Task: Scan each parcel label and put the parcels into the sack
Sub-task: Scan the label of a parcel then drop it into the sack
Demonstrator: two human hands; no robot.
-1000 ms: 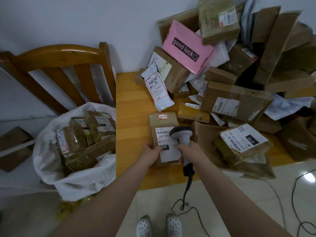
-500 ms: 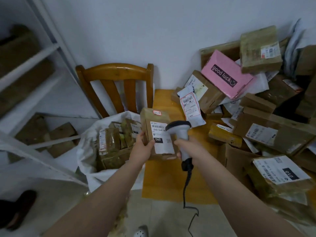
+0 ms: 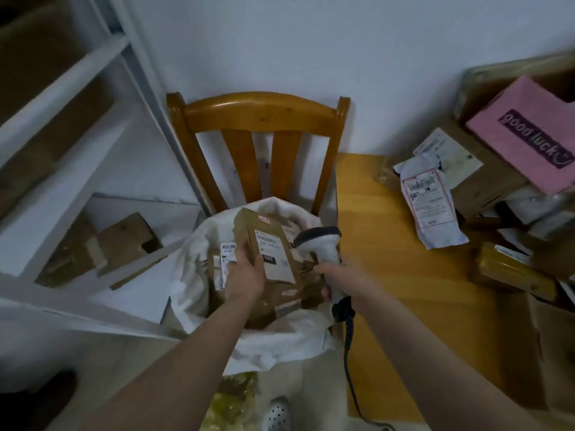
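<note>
My left hand (image 3: 245, 275) grips a brown cardboard parcel (image 3: 273, 244) with a white label marked 060, holding it over the open mouth of the white sack (image 3: 193, 265). Several labelled brown parcels (image 3: 289, 293) lie inside the sack below it. My right hand (image 3: 339, 275) grips the handle of a grey and white barcode scanner (image 3: 320, 244), just right of the parcel, over the sack's right rim. The scanner's black cable (image 3: 350, 368) hangs down towards the floor.
A wooden chair (image 3: 264, 119) stands behind the sack. The wooden table (image 3: 389, 275) at right holds a pile of parcels, a pink "good luck" box (image 3: 529, 135) and a white mailer (image 3: 429, 203). White shelving (image 3: 62, 135) with cardboard boxes stands at left.
My left hand lifted the 060 parcel off the table and carried it left, over the sack. My right hand followed with the scanner. The view swung left towards the chair and shelving.
</note>
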